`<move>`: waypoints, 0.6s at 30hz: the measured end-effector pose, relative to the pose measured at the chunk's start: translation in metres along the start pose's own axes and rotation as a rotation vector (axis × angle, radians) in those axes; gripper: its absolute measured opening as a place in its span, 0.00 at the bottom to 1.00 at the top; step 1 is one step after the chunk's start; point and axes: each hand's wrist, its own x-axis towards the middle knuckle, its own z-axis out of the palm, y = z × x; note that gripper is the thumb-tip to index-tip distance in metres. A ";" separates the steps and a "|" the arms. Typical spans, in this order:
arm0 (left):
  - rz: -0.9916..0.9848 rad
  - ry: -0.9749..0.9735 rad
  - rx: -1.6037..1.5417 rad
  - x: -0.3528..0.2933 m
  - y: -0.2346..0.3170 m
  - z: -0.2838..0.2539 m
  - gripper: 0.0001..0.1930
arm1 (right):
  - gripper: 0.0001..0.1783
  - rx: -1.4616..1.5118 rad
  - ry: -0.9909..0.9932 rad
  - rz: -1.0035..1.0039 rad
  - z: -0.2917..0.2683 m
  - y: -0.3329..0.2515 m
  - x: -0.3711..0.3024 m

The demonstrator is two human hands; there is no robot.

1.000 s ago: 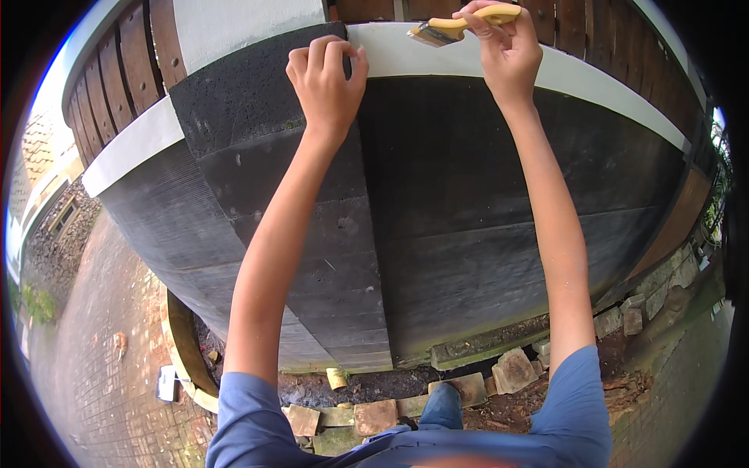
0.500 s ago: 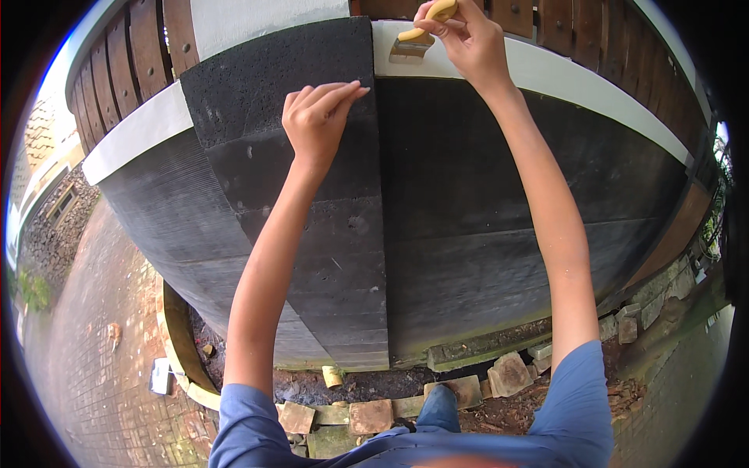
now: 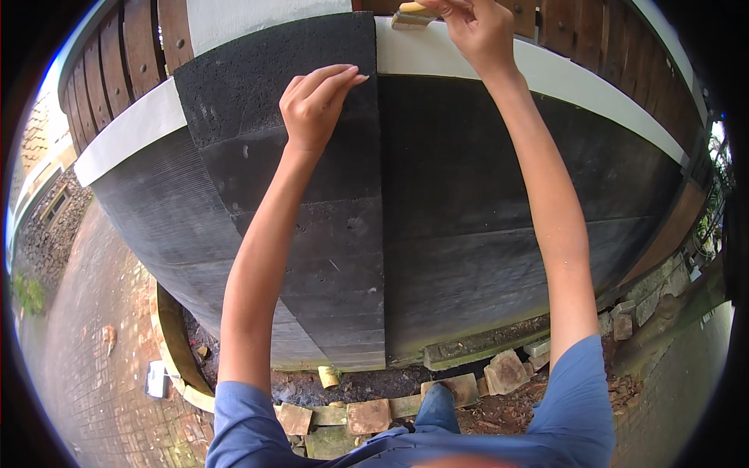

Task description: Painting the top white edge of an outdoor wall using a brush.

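Note:
My right hand grips the yellow handle of a paintbrush at the top of the view. The brush's metal band and bristles are by the upper edge of a white ledge, below the brown wooden slats. Part of the handle is hidden by my fingers. My left hand is raised in front of a rough black pillar, its fingers pressed together in a pinch. Whether anything small sits between those fingertips cannot be made out.
A smooth black wall extends right of the pillar, with brown slats above. Stone blocks and a short yellow pipe lie along its foot. A curved low kerb borders brick paving at left.
My right hand and the paintbrush have moved up, from the face of the white ledge to its upper edge. My left hand has risen slightly, still pinched.

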 end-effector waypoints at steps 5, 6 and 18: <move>0.149 -0.032 0.010 -0.005 -0.006 0.004 0.07 | 0.10 0.032 0.101 -0.030 -0.010 -0.003 0.006; 0.124 -0.037 0.028 -0.005 -0.004 0.005 0.08 | 0.10 0.029 0.099 -0.029 -0.010 -0.002 0.005; 0.175 -0.065 0.033 -0.005 -0.003 0.005 0.08 | 0.13 -0.247 -0.023 -0.130 0.024 0.001 -0.075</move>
